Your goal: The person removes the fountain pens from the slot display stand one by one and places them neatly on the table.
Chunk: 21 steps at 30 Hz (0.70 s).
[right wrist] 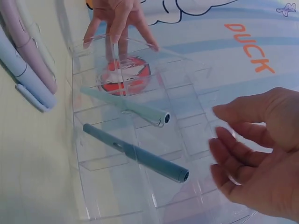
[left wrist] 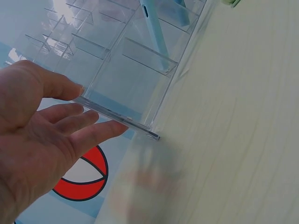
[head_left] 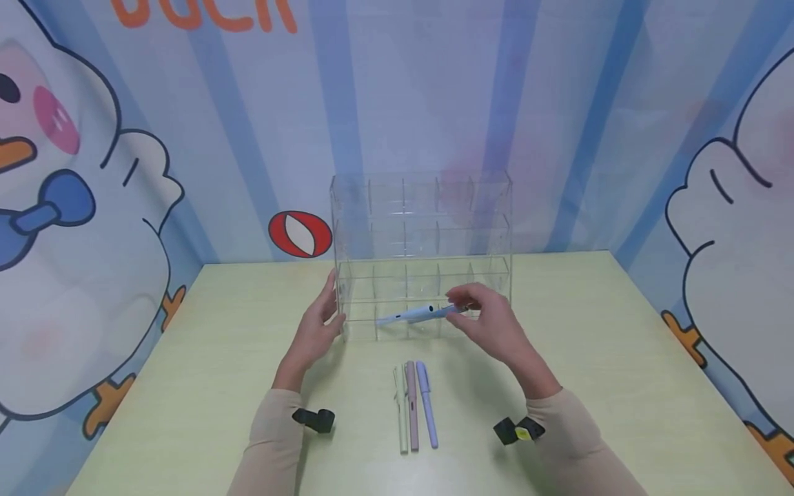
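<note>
Clear acrylic pen organizer [head_left: 424,260] standing on the pale wood-grain table [head_left: 186,386], divided by thin walls into several tiers of small compartments. In the lowest row, two pens: a light blue pen [head_left: 406,315] with its lower end in the second compartment from the left, and a darker blue pen [head_left: 434,314] in the third, both leaning over to the right, a little apart. Metal clip visible on the light blue pen from the right wrist. On the table in front of the organizer, lying close together, from left to right: pale green pen [head_left: 402,413], mauve pen [head_left: 412,406], lavender pen [head_left: 428,406], clip ends toward the organizer. Left hand [head_left: 315,331] at the organizer's left side wall, thumb at the front edge and fingers along the outer face, pinching the wall between them; forearm reaching in from the near side. Right hand [head_left: 493,320] just beside the upper end of the darker blue pen, fingers softly bent and parted from the thumb, gripping nothing, with a gap to the pen seen from the right wrist. Beige sleeves [head_left: 268,434] on both forearms.
</note>
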Tool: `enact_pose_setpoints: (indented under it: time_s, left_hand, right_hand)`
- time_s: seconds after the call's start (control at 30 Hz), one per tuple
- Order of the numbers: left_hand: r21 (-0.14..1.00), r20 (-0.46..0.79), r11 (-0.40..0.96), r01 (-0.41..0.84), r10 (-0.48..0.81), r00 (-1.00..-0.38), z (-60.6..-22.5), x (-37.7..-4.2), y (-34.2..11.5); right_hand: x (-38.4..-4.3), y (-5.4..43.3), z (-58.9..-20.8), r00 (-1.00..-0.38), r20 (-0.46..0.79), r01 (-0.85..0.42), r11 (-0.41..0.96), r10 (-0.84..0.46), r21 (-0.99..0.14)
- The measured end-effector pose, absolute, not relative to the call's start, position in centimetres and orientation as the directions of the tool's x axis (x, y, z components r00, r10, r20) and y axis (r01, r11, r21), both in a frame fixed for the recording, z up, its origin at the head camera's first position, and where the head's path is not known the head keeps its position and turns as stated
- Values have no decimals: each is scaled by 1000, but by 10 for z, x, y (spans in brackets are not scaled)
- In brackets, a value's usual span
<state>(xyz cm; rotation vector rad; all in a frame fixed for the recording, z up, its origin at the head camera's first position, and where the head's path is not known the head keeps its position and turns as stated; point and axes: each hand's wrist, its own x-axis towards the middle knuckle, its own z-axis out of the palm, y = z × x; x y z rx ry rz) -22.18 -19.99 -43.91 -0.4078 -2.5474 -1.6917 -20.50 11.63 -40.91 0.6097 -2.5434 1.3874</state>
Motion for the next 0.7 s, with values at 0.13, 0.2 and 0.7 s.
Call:
enact_pose_setpoints:
  time_s: [0.13,0.2,0.7]
  left_hand:
    - [901,180,363,239,189,-965,-439,-222,-199]
    - [904,179,355,237,189,-965,-438,-222,-199]
    - [904,221,327,275,193,-956,-472,-244,-209]
  right_hand:
    - [-208,119,-411,-858,473,-507,491,-203,-709]
    - [-212,120,-412,-844,504,-524,488,-184,-698]
    - [-231,124,-441,-889,419,-453,479,-184,-752]
